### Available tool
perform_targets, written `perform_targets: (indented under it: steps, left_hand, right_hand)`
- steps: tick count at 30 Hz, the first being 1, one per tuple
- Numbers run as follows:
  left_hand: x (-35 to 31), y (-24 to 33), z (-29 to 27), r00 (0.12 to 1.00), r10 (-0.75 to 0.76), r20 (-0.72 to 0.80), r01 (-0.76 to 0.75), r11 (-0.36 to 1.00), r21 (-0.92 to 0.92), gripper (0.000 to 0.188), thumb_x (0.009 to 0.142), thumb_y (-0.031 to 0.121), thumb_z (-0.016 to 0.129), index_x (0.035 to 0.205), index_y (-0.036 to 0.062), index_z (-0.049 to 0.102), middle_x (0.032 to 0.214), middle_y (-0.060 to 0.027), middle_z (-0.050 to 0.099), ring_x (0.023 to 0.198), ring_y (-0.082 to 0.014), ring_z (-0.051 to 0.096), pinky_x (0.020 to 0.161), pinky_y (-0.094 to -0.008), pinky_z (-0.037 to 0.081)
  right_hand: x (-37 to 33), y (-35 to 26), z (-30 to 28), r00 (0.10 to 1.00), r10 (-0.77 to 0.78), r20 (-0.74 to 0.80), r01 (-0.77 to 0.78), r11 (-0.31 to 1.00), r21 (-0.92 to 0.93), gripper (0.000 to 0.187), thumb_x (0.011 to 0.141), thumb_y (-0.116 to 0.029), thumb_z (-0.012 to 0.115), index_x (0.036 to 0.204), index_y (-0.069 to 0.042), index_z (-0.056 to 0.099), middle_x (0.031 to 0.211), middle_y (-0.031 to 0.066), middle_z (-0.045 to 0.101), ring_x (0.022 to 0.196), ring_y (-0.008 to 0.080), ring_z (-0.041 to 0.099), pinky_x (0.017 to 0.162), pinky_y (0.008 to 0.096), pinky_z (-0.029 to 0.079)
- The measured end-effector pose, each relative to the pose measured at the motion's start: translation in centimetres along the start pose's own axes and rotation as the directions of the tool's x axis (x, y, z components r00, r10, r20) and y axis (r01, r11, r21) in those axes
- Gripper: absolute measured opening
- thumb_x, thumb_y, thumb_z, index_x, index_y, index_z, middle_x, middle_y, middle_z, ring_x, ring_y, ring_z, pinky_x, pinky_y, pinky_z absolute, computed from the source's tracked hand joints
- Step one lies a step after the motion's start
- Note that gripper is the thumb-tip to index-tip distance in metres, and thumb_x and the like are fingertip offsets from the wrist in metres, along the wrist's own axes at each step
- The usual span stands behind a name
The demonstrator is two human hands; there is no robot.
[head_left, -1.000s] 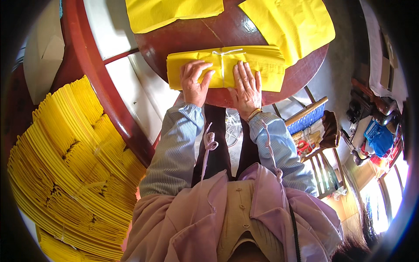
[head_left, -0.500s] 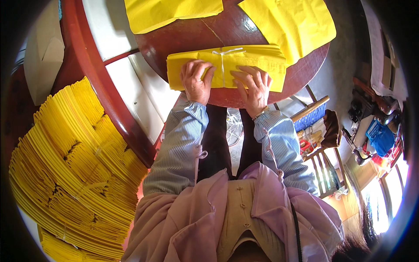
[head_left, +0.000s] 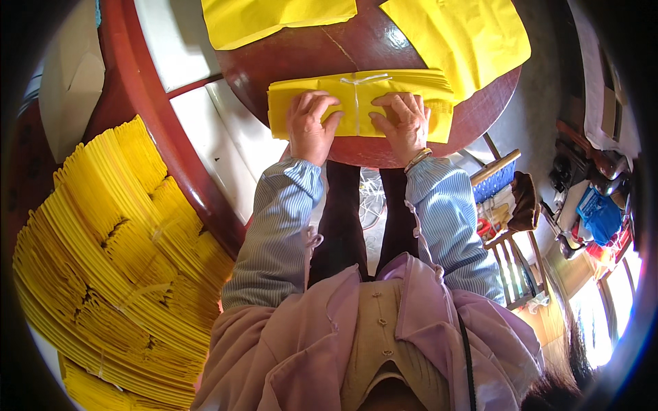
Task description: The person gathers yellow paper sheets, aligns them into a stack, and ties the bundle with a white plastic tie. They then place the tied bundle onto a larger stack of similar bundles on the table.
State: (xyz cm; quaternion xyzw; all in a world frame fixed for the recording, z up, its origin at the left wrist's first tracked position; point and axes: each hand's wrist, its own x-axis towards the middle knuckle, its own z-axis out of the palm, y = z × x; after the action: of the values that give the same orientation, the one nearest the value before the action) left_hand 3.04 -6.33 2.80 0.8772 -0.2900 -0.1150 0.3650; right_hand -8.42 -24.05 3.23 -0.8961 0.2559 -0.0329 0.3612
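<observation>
A folded bundle of yellow paper (head_left: 360, 127), tied round its middle with a thin white string (head_left: 357, 82), lies flat near the front of a round dark-red table (head_left: 288, 65). On the bundle's left half, my left hand (head_left: 312, 125) grips it with bent fingers on top and the thumb toward the string. My right hand (head_left: 406, 123) holds the right half the same way, fingers curled and thumb pointing inward. The string runs between the two hands. How far the fingertips reach under or into the layers is hidden.
More yellow sheets lie at the table's far left (head_left: 274, 20) and far right (head_left: 466, 41). A large stack of yellow paper bundles (head_left: 116, 260) fills the left side, beside a red curved edge (head_left: 185, 161). To the right stands a small wooden chair (head_left: 497, 168) with things on it.
My right hand's fingers have drawn in from a more spread pose and now curl on the bundle. My left hand stays on its half. The whole view has shifted slightly.
</observation>
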Motion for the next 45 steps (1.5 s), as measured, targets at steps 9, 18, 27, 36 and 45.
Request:
perform_targets:
  steps: [9,18,27,36,45]
  left_hand:
    - [0.1,-0.2,0.4,0.998,-0.044,-0.04,0.042,0.998,-0.045,0.023,0.075,0.005,0.086,0.091,0.0101,0.071,0.104,-0.0062,0.069,0.105,-0.0322,0.061,0.094,-0.0445,0.05]
    - [0.1,-0.4,0.8,0.996,-0.09,-0.022,0.088,0.994,-0.062,0.021,0.074,0.005,0.087,0.085,0.0097,0.07,0.101,-0.0052,0.066,0.104,-0.0309,0.059,0.095,-0.0436,0.048]
    - [0.0,-0.3,1.0,0.995,-0.095,-0.012,0.095,0.995,0.028,0.017,0.078,0.011,0.085,0.089,0.0092,0.072,0.105,-0.0067,0.068,0.109,-0.0307,0.06,0.098,-0.0428,0.047]
    - [-1.5,-3.5,0.5,0.96,-0.033,-0.278,0.058,0.995,0.082,0.052,0.092,0.022,0.077,0.138,0.0087,0.058,0.133,-0.0168,0.061,0.127,-0.0399,0.054,0.112,-0.0524,0.039]
    - [-4.1,-6.7,-1.9,0.788,-0.489,-0.374,0.282,0.826,-0.488,0.035,0.104,0.024,0.064,0.134,0.0072,0.063,0.135,-0.0111,0.064,0.127,-0.031,0.057,0.111,-0.0426,0.043]
  right_hand:
    - [0.2,0.2,0.5,0.996,0.083,-0.016,-0.082,0.993,0.08,0.021,0.077,-0.019,0.088,0.095,-0.019,0.077,0.09,-0.002,0.062,0.095,0.0217,0.056,0.092,0.0419,0.037]
    - [0.0,0.6,0.9,0.995,0.088,-0.051,-0.082,0.991,0.107,0.017,0.078,-0.018,0.088,0.09,-0.019,0.076,0.087,-0.0016,0.061,0.092,0.0207,0.056,0.09,0.0423,0.037]
    - [-1.2,-0.4,0.4,0.982,-0.108,-0.153,0.102,0.994,-0.048,0.025,0.088,-0.015,0.073,0.113,-0.018,0.073,0.113,0.0001,0.068,0.111,0.0267,0.06,0.099,0.0467,0.039]
    - [-4.3,0.4,1.8,0.997,-0.066,0.036,0.072,0.97,-0.234,0.067,0.101,-0.025,0.062,0.163,-0.018,0.039,0.17,0.0043,0.036,0.159,0.0222,0.027,0.129,0.0535,0.011]
    - [-4.3,3.7,-0.4,0.997,-0.068,0.028,0.073,0.954,-0.29,0.061,0.104,-0.021,0.057,0.162,-0.017,0.039,0.171,0.0056,0.034,0.16,0.0232,0.025,0.13,0.0551,0.01]
